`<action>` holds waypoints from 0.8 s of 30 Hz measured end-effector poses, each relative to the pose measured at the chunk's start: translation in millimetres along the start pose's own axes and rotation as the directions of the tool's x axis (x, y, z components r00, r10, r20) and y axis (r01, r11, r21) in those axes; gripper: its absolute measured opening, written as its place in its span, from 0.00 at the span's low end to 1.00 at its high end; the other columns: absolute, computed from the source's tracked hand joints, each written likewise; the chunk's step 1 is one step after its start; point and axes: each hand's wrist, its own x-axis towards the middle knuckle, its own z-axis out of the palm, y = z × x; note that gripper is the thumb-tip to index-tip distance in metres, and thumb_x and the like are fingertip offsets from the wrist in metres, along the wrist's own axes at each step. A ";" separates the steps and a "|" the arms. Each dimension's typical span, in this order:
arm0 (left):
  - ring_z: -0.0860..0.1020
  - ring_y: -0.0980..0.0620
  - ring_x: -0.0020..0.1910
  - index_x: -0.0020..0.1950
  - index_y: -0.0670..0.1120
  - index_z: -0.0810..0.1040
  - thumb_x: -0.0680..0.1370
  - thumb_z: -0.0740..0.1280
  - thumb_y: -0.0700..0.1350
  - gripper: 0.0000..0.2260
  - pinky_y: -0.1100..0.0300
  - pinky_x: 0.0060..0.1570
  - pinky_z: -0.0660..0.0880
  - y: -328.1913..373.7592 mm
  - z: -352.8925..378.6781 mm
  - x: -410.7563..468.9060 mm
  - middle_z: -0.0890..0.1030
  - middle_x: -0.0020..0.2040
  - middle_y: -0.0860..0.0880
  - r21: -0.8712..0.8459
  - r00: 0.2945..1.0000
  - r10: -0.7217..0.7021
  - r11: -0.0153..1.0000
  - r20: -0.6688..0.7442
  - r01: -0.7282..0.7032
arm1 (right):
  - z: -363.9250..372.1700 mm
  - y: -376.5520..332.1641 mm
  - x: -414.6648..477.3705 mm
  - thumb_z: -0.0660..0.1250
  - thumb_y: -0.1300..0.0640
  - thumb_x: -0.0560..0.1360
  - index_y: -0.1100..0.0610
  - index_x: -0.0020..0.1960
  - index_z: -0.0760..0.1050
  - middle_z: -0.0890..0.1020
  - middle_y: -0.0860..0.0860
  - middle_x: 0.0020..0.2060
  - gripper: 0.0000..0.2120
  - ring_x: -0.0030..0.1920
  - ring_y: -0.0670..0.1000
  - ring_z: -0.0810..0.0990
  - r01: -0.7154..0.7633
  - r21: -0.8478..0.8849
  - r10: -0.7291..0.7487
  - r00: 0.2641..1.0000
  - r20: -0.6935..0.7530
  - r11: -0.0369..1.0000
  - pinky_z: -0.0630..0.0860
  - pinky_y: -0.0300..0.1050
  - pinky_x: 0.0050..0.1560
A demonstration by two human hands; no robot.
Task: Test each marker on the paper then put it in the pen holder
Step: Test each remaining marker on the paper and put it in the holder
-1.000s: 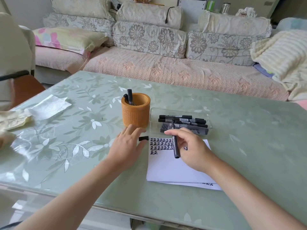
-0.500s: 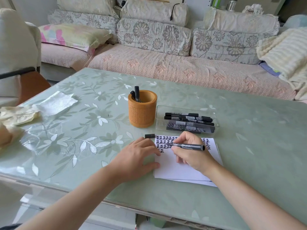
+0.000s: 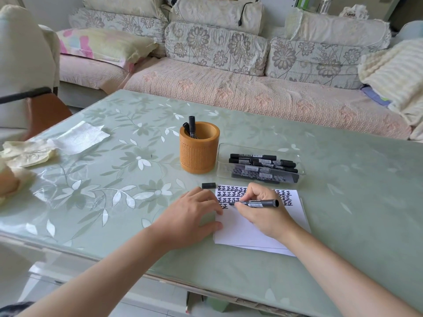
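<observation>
Head: right hand (image 3: pixel 263 211) holds marker (image 3: pixel 258 203)

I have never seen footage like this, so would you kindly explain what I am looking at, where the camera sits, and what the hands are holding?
There is no machine here: a person works with two bare hands, filmed by one wide-angle camera worn on the head, looking down. The right hand grips an uncapped black marker, tip on the paper beside rows of test marks. The left hand rests flat on the paper's edge. The cap lies on the table. An orange pen holder holds two markers; a clear tray holds more.
</observation>
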 end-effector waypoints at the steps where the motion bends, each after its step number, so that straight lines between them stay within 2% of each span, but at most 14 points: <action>1: 0.71 0.56 0.55 0.53 0.56 0.78 0.75 0.65 0.59 0.11 0.59 0.54 0.71 -0.1 0.1 -0.1 0.74 0.54 0.58 -0.001 1.000 0.000 1.000 -0.002 0.000 | 0.2 0.8 0.4 0.73 0.62 0.71 0.53 0.34 0.71 0.75 0.47 0.26 0.14 0.26 0.50 0.68 0.001 -0.009 -0.001 1.000 0.001 1.000 0.63 0.41 0.27; 8: 0.71 0.56 0.55 0.53 0.56 0.78 0.74 0.64 0.60 0.12 0.59 0.55 0.71 1.1 0.4 0.3 0.74 0.53 0.59 0.000 1.000 -0.006 1.000 -0.008 0.006 | -0.5 0.4 0.3 0.73 0.62 0.71 0.51 0.33 0.70 0.76 0.44 0.29 0.15 0.28 0.45 0.68 0.045 -0.058 -0.043 0.999 0.028 0.997 0.65 0.38 0.28; 13: 0.71 0.57 0.54 0.53 0.56 0.78 0.74 0.65 0.60 0.12 0.59 0.55 0.71 -0.1 0.4 -0.1 0.74 0.53 0.59 0.000 1.000 -0.010 1.000 -0.009 0.010 | -1.8 1.7 0.1 0.72 0.63 0.71 0.53 0.35 0.68 0.75 0.50 0.30 0.14 0.29 0.47 0.67 0.070 -0.073 -0.068 0.997 0.028 0.995 0.65 0.40 0.29; 18: 0.71 0.56 0.53 0.52 0.56 0.78 0.74 0.65 0.60 0.12 0.58 0.53 0.72 0.5 1.0 0.7 0.75 0.52 0.58 -0.005 1.000 -0.007 1.000 -0.012 0.007 | -1.9 1.6 -2.3 0.72 0.63 0.70 0.56 0.35 0.68 0.74 0.45 0.29 0.13 0.31 0.45 0.69 0.110 -0.101 -0.106 0.993 0.043 0.989 0.66 0.40 0.32; 21: 0.71 0.56 0.53 0.52 0.56 0.78 0.74 0.65 0.60 0.11 0.58 0.53 0.72 0.2 0.6 1.0 0.74 0.52 0.58 -0.007 1.000 -0.003 1.000 -0.012 0.003 | -3.1 1.6 -0.8 0.71 0.59 0.68 0.56 0.36 0.69 0.74 0.45 0.30 0.10 0.33 0.46 0.70 0.119 -0.096 -0.112 0.991 0.078 0.988 0.66 0.42 0.34; 24: 0.71 0.56 0.53 0.52 0.56 0.78 0.74 0.65 0.60 0.11 0.58 0.53 0.72 0.2 0.7 1.1 0.74 0.52 0.59 -0.011 1.000 -0.002 1.000 -0.012 0.002 | -4.3 1.8 -0.9 0.71 0.62 0.69 0.57 0.36 0.69 0.74 0.45 0.29 0.11 0.32 0.47 0.69 0.107 -0.058 -0.103 0.993 0.065 0.993 0.66 0.42 0.34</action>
